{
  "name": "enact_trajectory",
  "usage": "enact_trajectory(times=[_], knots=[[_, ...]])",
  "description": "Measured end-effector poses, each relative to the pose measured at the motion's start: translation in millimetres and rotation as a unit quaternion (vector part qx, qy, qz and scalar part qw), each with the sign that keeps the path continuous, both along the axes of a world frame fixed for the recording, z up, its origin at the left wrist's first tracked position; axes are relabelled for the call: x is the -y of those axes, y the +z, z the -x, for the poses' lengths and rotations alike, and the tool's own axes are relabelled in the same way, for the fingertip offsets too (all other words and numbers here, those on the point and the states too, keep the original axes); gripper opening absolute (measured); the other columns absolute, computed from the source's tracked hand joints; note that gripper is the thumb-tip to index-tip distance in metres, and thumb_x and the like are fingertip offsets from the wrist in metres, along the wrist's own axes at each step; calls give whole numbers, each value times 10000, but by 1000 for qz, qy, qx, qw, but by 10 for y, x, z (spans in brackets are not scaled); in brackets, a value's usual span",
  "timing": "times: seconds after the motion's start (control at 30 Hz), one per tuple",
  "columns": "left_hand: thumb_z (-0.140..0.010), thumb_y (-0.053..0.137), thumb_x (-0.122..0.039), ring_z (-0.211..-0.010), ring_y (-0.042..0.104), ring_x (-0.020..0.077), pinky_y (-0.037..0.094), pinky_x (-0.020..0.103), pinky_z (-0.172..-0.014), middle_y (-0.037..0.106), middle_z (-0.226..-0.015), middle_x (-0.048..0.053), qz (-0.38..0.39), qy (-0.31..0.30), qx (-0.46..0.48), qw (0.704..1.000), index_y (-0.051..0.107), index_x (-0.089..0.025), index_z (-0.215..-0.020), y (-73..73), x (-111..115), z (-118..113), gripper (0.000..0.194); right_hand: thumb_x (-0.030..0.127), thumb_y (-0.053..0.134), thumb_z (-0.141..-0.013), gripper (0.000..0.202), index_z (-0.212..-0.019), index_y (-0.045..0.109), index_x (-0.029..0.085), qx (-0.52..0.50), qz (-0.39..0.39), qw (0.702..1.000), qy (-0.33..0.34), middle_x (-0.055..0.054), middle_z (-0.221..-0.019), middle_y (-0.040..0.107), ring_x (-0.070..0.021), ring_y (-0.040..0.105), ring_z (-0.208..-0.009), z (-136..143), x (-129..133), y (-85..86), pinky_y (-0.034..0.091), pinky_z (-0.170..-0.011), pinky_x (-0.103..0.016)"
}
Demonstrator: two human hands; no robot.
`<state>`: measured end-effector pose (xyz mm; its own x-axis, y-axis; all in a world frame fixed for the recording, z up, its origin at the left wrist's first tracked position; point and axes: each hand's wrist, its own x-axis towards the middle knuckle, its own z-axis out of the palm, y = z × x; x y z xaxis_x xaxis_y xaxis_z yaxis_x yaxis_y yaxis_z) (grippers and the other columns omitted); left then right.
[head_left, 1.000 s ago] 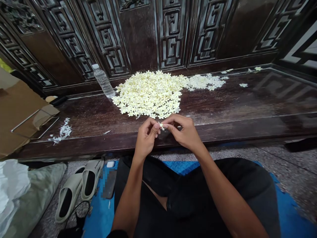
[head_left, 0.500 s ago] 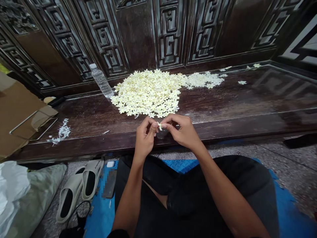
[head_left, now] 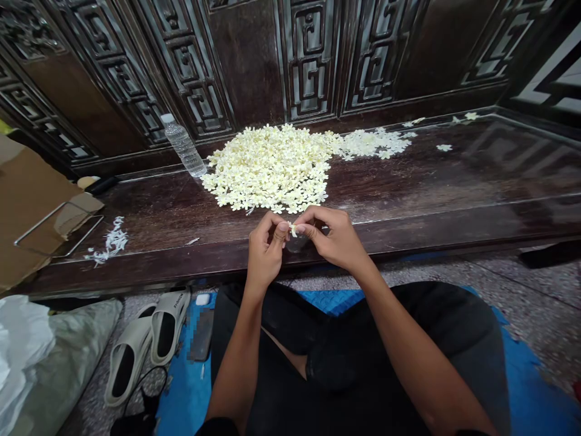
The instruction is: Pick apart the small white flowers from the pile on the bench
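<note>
Between my two hands is a small pale-yellow flower (head_left: 293,229), pinched at the front edge of the dark wooden bench. My left hand (head_left: 267,245) is closed, thumb and forefinger together at the flower's left side. From the right, my right hand (head_left: 330,235) pinches the same flower with thumb and forefinger. Just behind the hands lies a broad heap of cream and yellow flowers (head_left: 272,166), thinning into a flat patch of paler flowers (head_left: 374,144) on the right. The fingers hide part of the held flower.
A clear plastic bottle (head_left: 184,145) leans left of the heap. Thin white pieces (head_left: 109,242) lie near a cardboard box (head_left: 36,206) and wire frame. Carved panels (head_left: 313,60) stand behind the bench (head_left: 422,188). Slippers (head_left: 131,351) and a phone (head_left: 201,336) are on the floor side.
Both hands keep nearly the same place and pinch on the flower. The whole view has shifted very slightly; nothing on the bench has visibly moved.
</note>
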<state>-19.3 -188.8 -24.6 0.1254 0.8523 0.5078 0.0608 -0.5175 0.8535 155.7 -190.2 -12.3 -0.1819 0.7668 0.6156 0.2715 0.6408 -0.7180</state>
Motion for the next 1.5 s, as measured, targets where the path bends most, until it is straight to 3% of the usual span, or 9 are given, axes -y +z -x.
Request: enact_trajectory(times=[0.27,0.53,0.83,1.0,1.17,1.37,1.5], knots=[[-1038,577,-523,-615,486,108,379,254,-614,551,-712,-19,22,16,-4,1000,577,-200,-837,0,3,-13,380,448,665,-1027,263,-938,741,212,14,-8,1000,-14,-35,-839,736,-175,625,-717,25,22,30,472,-691,-313],[-1047,581,-418,-720,573,121,421,241,-697,629,-800,-4,-19,85,-77,993,619,-199,-905,-6,50,-71,264,313,680,-1017,118,-1006,723,204,41,-47,997,-37,-45,-868,729,-180,646,-747,42,42,14,492,-709,-313],[-1017,615,-391,-766,632,143,486,245,-721,671,-855,22,2,73,-51,996,634,-205,-934,-14,49,-86,204,244,639,-1021,112,-953,724,219,18,-58,995,-81,-38,-881,769,-186,698,-756,36,26,17,540,-731,-325],[-1017,576,-376,-622,556,120,456,251,-628,544,-743,-15,1,83,-1,997,532,-211,-847,-38,37,-45,241,292,640,-1024,136,-939,718,220,-20,-30,995,-98,-48,-882,758,-195,695,-753,22,11,-3,547,-717,-339],[-1019,574,-391,-585,573,114,468,251,-605,543,-707,-32,17,81,51,995,525,-215,-847,-40,20,-39,251,330,630,-1024,147,-933,675,224,-48,-1,994,-96,-46,-852,700,-201,663,-764,-2,7,-18,522,-673,-332],[-1015,614,-466,-574,573,98,484,234,-588,559,-703,-33,44,85,51,994,576,-209,-873,-16,-5,-47,296,372,562,-1056,301,-795,567,221,-114,52,991,-48,-28,-787,636,-157,597,-643,-38,-3,15,507,-638,-328],[-1012,609,-524,-565,566,89,473,224,-579,554,-709,-41,65,83,39,994,564,-211,-883,-37,-36,-42,342,500,698,-979,362,-803,541,226,-173,115,978,-18,-4,-726,639,-148,633,-609,-30,-50,8,538,-575,-297]])
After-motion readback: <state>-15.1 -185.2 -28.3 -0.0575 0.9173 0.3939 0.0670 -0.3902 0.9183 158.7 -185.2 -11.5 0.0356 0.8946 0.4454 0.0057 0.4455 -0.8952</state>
